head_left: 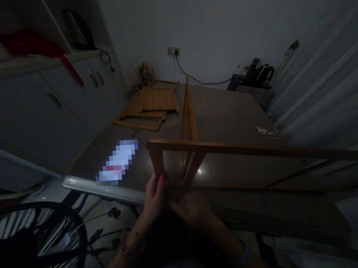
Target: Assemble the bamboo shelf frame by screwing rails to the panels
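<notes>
A long brown wooden frame [244, 148] stands on its edge along the near side of the table. My left hand [154, 197] is closed around the lower part of its left end post, the thumb with a red nail pressed on the wood. Close by on the right, my right hand [194, 208] is at the bottom of the frame, its fingers curled together; dimness and blur hide what is in them. From the frame's long side, an upright wooden panel [188, 113] extends away toward the wall.
Several wooden panels and frames [160, 99] lie stacked at the back left of the table [223, 114]. Small hardware pieces [134, 131] and a lit, pixelated phone-like rectangle [118, 162] are nearer. A black appliance [254, 73] stands back right; a round black-spoked object [79, 239] is lower left.
</notes>
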`<action>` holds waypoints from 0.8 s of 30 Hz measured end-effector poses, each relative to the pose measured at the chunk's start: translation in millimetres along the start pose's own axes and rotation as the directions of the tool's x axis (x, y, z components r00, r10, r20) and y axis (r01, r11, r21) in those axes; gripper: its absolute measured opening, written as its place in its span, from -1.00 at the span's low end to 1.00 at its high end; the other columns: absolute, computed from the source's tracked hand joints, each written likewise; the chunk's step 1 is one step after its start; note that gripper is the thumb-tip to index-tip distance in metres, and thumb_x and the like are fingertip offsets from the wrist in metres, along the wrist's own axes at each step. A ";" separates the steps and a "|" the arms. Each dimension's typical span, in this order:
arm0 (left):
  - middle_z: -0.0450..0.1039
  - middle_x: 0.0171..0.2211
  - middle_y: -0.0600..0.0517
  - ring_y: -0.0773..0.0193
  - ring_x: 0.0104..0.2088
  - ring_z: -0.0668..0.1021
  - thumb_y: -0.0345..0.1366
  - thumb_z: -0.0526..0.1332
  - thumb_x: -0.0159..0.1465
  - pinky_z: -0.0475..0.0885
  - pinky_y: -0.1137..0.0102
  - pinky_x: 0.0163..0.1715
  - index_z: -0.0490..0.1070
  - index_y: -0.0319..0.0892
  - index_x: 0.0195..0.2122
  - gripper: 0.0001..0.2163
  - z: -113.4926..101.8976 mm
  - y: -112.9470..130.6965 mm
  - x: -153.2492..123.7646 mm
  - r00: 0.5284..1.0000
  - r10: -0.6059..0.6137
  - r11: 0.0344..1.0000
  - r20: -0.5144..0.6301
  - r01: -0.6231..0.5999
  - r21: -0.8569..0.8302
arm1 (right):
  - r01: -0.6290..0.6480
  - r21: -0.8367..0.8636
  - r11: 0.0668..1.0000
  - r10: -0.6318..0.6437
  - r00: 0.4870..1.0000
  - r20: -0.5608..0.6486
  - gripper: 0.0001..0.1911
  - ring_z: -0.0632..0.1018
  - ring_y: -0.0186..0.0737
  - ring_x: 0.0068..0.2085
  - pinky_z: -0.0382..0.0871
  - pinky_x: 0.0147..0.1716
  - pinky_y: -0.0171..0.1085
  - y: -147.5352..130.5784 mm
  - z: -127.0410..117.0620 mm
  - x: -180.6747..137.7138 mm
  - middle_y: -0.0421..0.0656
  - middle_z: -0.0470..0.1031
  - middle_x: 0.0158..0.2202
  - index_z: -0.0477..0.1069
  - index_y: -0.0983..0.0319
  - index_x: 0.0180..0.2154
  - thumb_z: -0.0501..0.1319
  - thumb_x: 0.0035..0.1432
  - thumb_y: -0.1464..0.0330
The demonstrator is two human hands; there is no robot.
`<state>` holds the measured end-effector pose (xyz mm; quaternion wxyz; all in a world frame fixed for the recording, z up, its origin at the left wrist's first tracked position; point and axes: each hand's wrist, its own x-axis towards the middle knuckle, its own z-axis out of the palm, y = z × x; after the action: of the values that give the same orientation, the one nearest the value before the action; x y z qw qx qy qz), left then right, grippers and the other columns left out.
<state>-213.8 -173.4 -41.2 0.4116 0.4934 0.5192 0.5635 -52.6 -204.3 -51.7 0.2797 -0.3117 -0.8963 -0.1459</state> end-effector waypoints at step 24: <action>0.34 -0.49 0.11 0.39 -0.49 0.36 -0.03 0.10 0.30 0.28 0.52 -0.49 0.39 -0.17 -0.32 -0.70 -0.4 -9.5 0.0 1.000 0.026 0.999 -0.009 -0.026 0.034 | 0.163 -0.076 0.984 -0.164 0.986 -0.005 -0.66 0.39 -0.36 -0.52 0.09 -0.49 -0.22 6.7 -0.4 2.5 -0.26 0.43 -0.54 0.33 0.27 0.08 0.09 0.28 0.49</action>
<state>-214.7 -172.3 -50.6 0.3934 0.5043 0.5240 0.5625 -49.7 -198.2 -49.3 0.2600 -0.2463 -0.9111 -0.2039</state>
